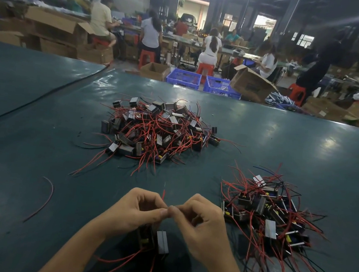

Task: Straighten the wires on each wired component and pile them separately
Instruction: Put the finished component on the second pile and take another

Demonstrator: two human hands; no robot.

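The left hand (137, 210) and right hand (200, 223) meet fingertip to fingertip low over the dark green surface (41, 144), both curled tight and pinching a thin red wire (163, 194) whose end pokes up between them. Just below the hands sit two small dark wired components (157, 241), side by side, with red leads trailing back toward the person. To the right, close by, lies a looser pile (269, 221) of the same block-shaped parts with red and black wires fanning out. Further out, at the middle of the surface, a bigger tangled heap (157, 129) of components rests, and a stray red wire (45, 197) curves alone at the left. Beyond the far edge stand two blue plastic crates (203, 82), their contents hard to make out, among open cardboard boxes (251, 83). People sit on red stools (146, 57) at long benches in a dim workshop.
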